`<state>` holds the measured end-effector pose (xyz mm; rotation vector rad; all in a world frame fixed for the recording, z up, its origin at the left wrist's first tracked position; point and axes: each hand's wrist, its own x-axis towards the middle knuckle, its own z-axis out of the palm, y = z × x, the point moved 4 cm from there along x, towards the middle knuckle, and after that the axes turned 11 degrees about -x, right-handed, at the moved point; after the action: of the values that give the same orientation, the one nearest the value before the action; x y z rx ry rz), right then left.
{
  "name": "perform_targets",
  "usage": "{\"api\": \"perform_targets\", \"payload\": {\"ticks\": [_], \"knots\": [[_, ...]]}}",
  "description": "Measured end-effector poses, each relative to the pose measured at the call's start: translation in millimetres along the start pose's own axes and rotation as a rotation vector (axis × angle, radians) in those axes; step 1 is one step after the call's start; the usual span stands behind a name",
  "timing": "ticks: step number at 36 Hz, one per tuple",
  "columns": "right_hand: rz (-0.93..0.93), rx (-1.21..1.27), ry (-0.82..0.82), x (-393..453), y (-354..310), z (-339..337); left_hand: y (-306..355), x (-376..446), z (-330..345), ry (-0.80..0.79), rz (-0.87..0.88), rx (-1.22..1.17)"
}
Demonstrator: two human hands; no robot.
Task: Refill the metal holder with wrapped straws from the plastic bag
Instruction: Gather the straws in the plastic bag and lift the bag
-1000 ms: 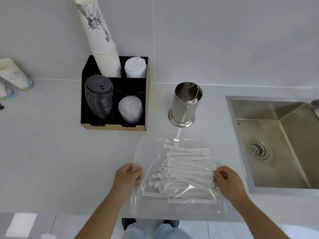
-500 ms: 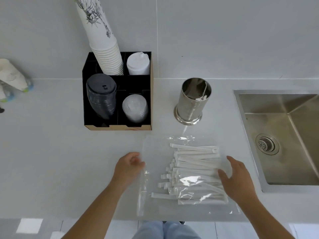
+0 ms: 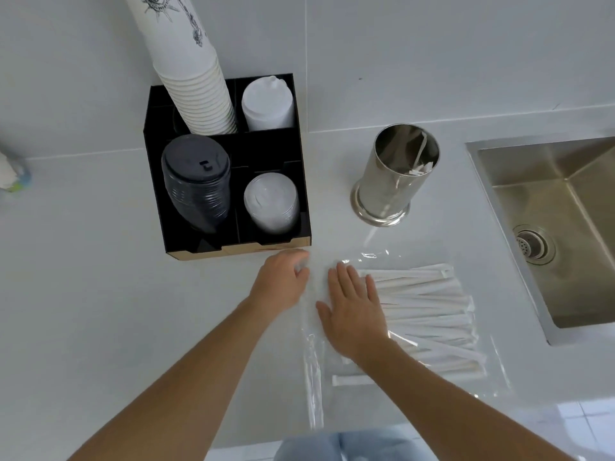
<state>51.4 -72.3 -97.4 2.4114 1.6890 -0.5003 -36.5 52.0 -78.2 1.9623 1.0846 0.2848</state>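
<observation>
A shiny metal holder point(image 3: 396, 174) stands upright on the white counter with a few wrapped straws point(image 3: 420, 161) leaning inside it. In front of it lies a clear plastic bag point(image 3: 497, 364), flat, with several white wrapped straws point(image 3: 429, 311) inside, lying left to right. My left hand point(image 3: 283, 284) has its fingers curled on the bag's top left corner; it is blurred. My right hand point(image 3: 352, 314) lies flat and spread on the left part of the bag, covering the straws' left ends.
A black organizer point(image 3: 299, 194) at the back left holds a tall stack of paper cups point(image 3: 196, 78), black lids point(image 3: 196, 181) and pale lids. A steel sink point(image 3: 565, 221) is sunk in on the right. The counter's front edge runs just below the bag.
My right hand crossed from the bag's right side to its left part and now lies flat. My left hand slid up to the top left corner. The view moved closer.
</observation>
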Motion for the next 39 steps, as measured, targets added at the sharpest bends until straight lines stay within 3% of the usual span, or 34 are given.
{"api": "perform_targets", "payload": {"ticks": [14,26,32,39], "knots": [[0.071,-0.092,0.061,7,-3,28,6,23,-2,-0.148,0.073,0.079],[0.079,-0.095,0.070,7,-3,29,-1,24,-13,-0.235,0.146,0.008],[0.084,-0.107,0.081,6,-3,29,1,23,-15,-0.352,0.108,0.016],[0.097,-0.116,0.080,7,-2,32,13,22,-19,-0.470,0.164,0.203]]}}
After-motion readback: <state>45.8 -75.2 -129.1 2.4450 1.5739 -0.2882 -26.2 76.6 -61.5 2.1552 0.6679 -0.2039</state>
